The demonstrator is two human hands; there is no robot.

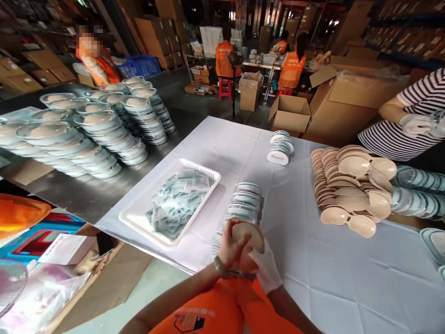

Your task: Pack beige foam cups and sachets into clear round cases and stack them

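Observation:
Close to my body, both hands hold a beige stick-on bra (pixel 251 234), its two cups one above the other. My left hand (pixel 229 248), bare and with a bracelet at the wrist, grips it from the left, thumb across the front. On the other side my right hand (pixel 267 270), in a white glove, has its fingers closed on the edge. Just beyond them a row of pale blue oval cases (pixel 245 199) lies on the white-covered table (pixel 292 195); my hands partly hide its near end. A pile of beige stick-on bras (pixel 347 185) lies to the right.
Left of my hands is a white tray (pixel 214 178) of printed sachets (pixel 179 202). More oval cases (pixel 278 146) stand farther back. Stacks of filled cases (pixel 104 125) cover the dark table. A person in stripes (pixel 403 111) is at the right; cartons (pixel 361 99) stand behind.

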